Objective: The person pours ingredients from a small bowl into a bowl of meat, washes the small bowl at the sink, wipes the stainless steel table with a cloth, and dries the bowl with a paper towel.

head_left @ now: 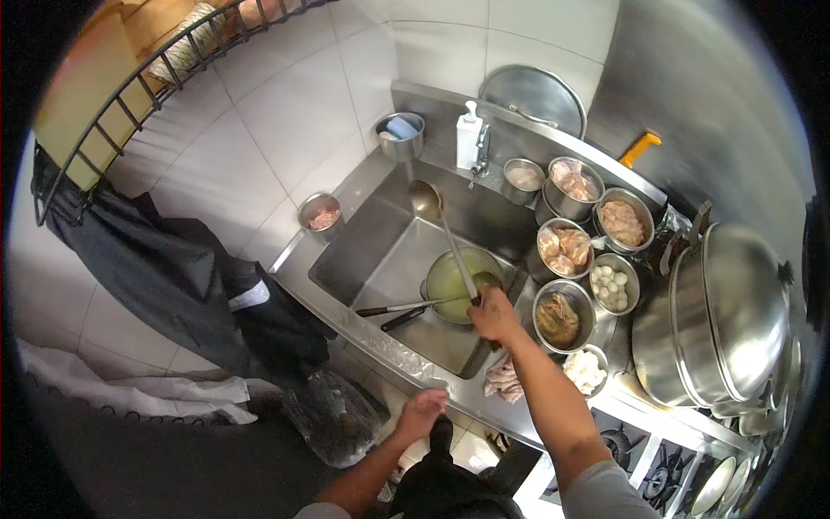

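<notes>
- Right hand (493,316) in business here: fingers closed around the handle of a long metal ladle (425,200), arm stretched out over the worktop (298,253).
- The ladle slants away from that grip, its round bowl out over the back of the steel sink (372,270); whether it touches the metal there, you cannot tell.
- Left hand (424,413) hangs back by the sink's front edge, fingers loosely bent, half open, and looking empty from here.
- Under the right hand sits the pot (429,270), down in the sink, with a yellow-green liquid (445,283) inside.
- Two dark handles point leftward beside it, the brown one (373,311) on a slim metal shaft that reaches over the pot, the black one (403,319) just below.
- Over to the right, a crowd of steel containers: pale meat pieces (564,249) in one, white balls (612,288) in another, and a brownish food (558,321) nearest the working wrist.
- A crumpled cloth (505,381) lies on the front edge, just beside the right forearm.
- Far side now: white pump bottle (468,143) standing by the tap (483,147), round lid (538,97) leaning on the wall behind.
- And big on the right, a domed steamer (748,285) by the stove (644,463).
</notes>
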The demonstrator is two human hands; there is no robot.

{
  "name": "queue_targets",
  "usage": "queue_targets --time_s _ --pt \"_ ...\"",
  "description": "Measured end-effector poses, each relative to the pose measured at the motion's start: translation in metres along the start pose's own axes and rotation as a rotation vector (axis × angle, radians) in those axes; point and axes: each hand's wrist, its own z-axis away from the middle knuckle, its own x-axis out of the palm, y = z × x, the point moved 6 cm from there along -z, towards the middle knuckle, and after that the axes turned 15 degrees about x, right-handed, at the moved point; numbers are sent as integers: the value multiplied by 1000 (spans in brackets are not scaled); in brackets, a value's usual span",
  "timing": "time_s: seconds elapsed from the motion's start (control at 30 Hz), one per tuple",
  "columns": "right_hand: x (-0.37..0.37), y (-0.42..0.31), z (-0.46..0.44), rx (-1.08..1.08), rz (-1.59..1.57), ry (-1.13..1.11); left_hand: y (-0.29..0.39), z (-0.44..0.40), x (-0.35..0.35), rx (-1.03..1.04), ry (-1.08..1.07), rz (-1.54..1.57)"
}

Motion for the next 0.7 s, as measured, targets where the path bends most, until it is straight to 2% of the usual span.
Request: queue_targets --time_s 0.07,0.1,0.17,0.2,0.3,0.37,0.4,0.43,0.5,0.57,0.63,0.67,0.7 --pt "2 19 -3 201 -27 81 16 13 -16 -5 173 -78" --pt "0 -6 -38 152 -3 106 14 -29 -39 50 188 -59" --pt "11 -9 -13 401 -27 113 27 -15 -68 38 286 -109" --pt "28 -10 -7 397 -28 87 21 -3 -82 18 253 -203" --pt "37 8 -7 366 -67 146 -1 20 -95 -44 313 -130" --pt "32 16 -23 242 -20 135 -8 26 -85 -80 265 -88" --pt "22 15 -29 288 -158 132 -5 27 -81 -109 232 -60" --pt "23 15 -28 290 -161 136 1 29 -78 -109 227 -62" --pt "18 14 -25 248 -191 268 9 30 -70 -123 208 -67" --pt "24 18 -15 219 -227 218 -6 37 -77 -108 199 -49" --pt "43 20 -3 457 -638 -168 -23 39 -85 -95 189 -31" --pt "43 14 6 504 -828 -272 -29 42 -91 -89 199 -45" --pt "40 15 8 509 -830 -270 -32 45 -94 -84 209 -60"
